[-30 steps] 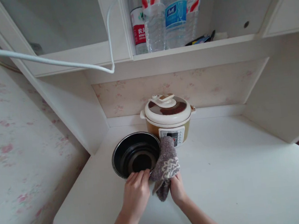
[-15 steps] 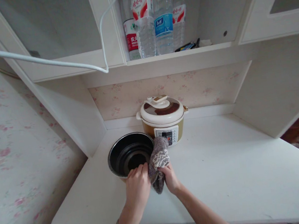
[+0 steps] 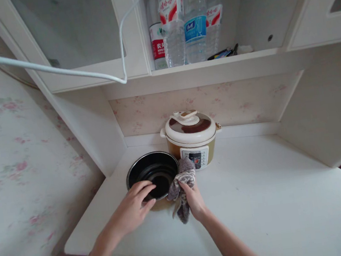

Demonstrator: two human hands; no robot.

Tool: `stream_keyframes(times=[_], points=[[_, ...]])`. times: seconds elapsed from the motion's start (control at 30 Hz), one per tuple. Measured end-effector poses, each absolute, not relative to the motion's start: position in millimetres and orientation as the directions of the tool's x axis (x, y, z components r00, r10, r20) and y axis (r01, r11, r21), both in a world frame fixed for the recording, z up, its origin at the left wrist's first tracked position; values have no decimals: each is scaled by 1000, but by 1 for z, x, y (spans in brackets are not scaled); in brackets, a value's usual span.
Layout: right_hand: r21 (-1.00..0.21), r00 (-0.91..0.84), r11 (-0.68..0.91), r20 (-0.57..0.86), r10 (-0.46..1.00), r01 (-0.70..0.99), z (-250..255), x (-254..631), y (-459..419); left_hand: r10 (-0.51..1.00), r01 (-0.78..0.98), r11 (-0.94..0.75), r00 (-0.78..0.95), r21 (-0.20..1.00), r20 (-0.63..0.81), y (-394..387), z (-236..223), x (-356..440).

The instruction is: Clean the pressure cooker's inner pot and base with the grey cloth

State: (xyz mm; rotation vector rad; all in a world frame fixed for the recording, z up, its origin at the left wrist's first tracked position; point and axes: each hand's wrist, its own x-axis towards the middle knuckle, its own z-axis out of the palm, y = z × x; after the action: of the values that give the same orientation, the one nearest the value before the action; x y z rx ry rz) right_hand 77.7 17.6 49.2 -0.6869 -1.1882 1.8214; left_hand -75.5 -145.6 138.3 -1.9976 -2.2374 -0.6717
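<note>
The left hand (image 3: 135, 206) has slid round to the pot's near-left rim, about seven o'clock.
White counter (image 3: 258, 200), closed cooker (image 3: 192, 137) at one o'clock of the black inner pot (image 3: 153, 178); left hand's fingers curl over its rim, right hand (image 3: 194, 199) clutches the grey cloth (image 3: 181, 186) against its four o'clock side; wiping looks underway, not finished.

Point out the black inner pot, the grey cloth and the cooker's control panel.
black inner pot (image 3: 160, 173): head view, on its dark inner wall.
grey cloth (image 3: 184, 177): head view, on the patterned fold above the fingers.
control panel (image 3: 195, 158): head view, on the cooker's front display.
</note>
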Motion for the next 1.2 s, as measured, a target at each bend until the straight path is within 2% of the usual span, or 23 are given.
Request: stream_keyframes(times=[0.07, 0.2, 0.37, 0.63, 0.8, 1.0, 1.2], points=[[-925, -486, -232, -60, 872, -301, 43, 74, 20, 955, 969, 74, -137, 235, 264, -158, 136, -96], [-936, -461, -236, -93, 882, -262, 33, 71, 16, 970, 962, 53, -113, 268, 213, -167, 125, -117], [-946, -406, -169, -44, 913, -276, 30, 65, -2, 938, 956, 112, -192, 272, 287, -165, 112, -106], [-935, -471, -162, 7, 882, -317, 26, 52, -34, 807, 942, 315, -330, 117, 489, -154, 95, -72], [-948, -512, -142, 26, 859, -286, 25, 46, -34, 756, 909, 380, -412, 171, 508, -145, 91, -60], [-956, -489, -125, 21, 872, -265, 29, 42, 1, 743, 901, 274, -421, 336, 521, -162, 97, -91], [-958, -471, -143, -10, 882, -248, 27, 36, -7, 782, 908, 288, -407, 306, 472, -188, 92, -142]])
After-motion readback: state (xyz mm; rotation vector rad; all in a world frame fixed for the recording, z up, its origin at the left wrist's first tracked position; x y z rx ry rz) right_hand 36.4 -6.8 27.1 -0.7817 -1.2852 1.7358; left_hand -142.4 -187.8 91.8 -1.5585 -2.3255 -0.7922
